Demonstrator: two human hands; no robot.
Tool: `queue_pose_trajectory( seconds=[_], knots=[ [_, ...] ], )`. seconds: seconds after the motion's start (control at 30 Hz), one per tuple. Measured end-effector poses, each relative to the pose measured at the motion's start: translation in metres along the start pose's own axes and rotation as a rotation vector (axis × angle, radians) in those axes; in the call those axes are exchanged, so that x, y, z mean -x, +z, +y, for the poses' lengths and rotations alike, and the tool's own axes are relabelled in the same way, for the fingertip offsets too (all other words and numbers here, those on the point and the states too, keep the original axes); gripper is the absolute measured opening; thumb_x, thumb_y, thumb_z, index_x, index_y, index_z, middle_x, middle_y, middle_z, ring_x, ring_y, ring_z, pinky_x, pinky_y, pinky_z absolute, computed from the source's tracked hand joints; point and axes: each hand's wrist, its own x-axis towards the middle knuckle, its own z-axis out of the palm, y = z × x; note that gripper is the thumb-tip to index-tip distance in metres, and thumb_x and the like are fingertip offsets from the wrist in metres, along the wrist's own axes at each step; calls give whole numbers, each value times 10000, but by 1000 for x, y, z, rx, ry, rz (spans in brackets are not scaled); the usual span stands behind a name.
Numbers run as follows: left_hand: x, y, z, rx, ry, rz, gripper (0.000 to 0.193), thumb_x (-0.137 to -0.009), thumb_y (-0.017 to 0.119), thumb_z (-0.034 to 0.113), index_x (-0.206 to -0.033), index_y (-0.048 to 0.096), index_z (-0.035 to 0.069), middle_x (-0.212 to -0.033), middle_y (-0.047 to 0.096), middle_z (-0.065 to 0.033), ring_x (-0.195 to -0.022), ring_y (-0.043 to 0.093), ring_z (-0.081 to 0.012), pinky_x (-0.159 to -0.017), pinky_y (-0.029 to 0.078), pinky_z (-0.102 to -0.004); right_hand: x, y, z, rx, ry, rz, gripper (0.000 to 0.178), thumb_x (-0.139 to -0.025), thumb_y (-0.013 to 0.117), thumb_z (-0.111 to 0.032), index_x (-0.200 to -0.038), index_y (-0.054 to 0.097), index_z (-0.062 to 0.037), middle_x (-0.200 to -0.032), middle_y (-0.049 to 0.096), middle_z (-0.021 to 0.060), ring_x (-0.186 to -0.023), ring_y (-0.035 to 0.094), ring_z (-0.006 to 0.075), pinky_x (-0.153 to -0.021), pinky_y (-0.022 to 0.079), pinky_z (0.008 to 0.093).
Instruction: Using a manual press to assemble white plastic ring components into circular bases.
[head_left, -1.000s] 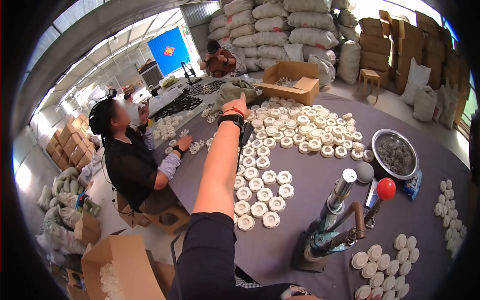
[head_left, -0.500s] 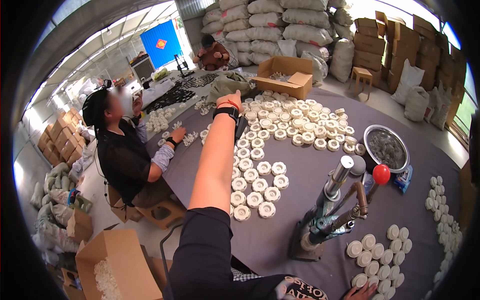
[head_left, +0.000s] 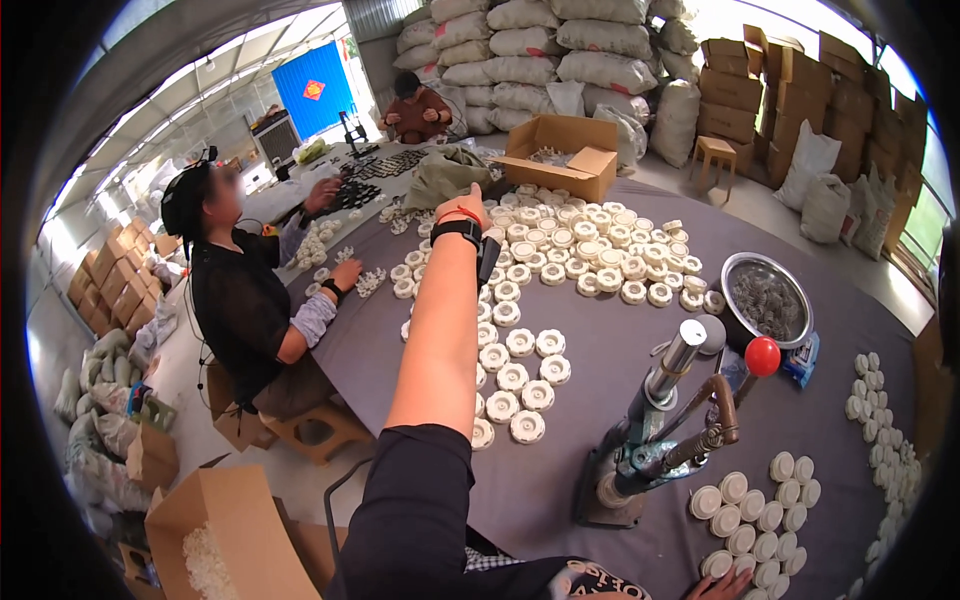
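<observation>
My left arm stretches far across the table, and my left hand [head_left: 462, 208] is at the far edge of a heap of white round scalloped caps [head_left: 600, 250], beside a grey-green cloth bag [head_left: 443, 178]. Its fingers are mostly hidden behind the hand, so whether they hold anything does not show. At the lower right, my right hand [head_left: 722, 586] lies with fingers apart against a group of white round pieces [head_left: 740, 540]. Between my arms stands a hand press [head_left: 630, 455] with a red ball knob [head_left: 762, 356]. More scalloped caps [head_left: 513, 377] lie in loose rows to its left.
A metal bowl [head_left: 729, 300] of small dark parts stands at the right, with a blue packet [head_left: 801, 362] beside it. An open carton [head_left: 560, 180] sits beyond the heap. One co-worker [head_left: 235, 290] sits at the left, another [head_left: 415, 110] at the back.
My left hand stays by the cloth bag, with the view slightly shifted. The left co-worker's raised hand has reached forward to the dark parts. My right hand has hardly moved.
</observation>
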Motion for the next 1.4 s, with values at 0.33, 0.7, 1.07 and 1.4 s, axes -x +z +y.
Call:
queue_pose_trajectory(
  seconds=[0.33, 0.7, 1.07, 1.4],
  knots=[
    [5, 7, -3, 9, 123, 51, 941, -833, 657, 426, -1530, 112, 104, -1191, 634, -197, -1056, 640, -319, -907, 503, -421, 2, 6, -4, -31, 23, -4, 470, -915, 567, -219, -1296, 489, 46, -1388, 398, 336, -1296, 377, 484, -1089, 302, 569],
    [357, 203, -15, 433, 1148, -43, 579, -825, 695, 324, -1316, 520, 73, -1321, 501, -179, -1229, 491, -337, -1038, 383, -486, 6, 16, 14, 29, -19, -14, 534, -942, 559, -252, -1361, 426, 50, -1410, 370, 332, -1309, 359, 495, -1067, 340, 571],
    [434, 261, -40, 434, 949, -25, 480, -852, 623, 300, -1274, 577, 77, -1376, 521, -119, -1320, 455, -238, -1092, 324, -455, 5, 14, 9, 9, -35, -27, 474, -946, 550, -208, -1328, 450, 54, -1389, 380, 350, -1295, 356, 515, -1057, 332, 594],
    [436, 265, -41, 462, 945, -42, 511, -852, 637, 281, -1316, 536, 91, -1396, 498, -113, -1326, 446, -239, -1098, 318, -453, 4, 22, 12, 140, -48, 123, 398, -919, 568, -268, -1197, 544, 16, -1324, 481, 287, -1222, 466, 459, -1011, 397, 576]
  ],
)
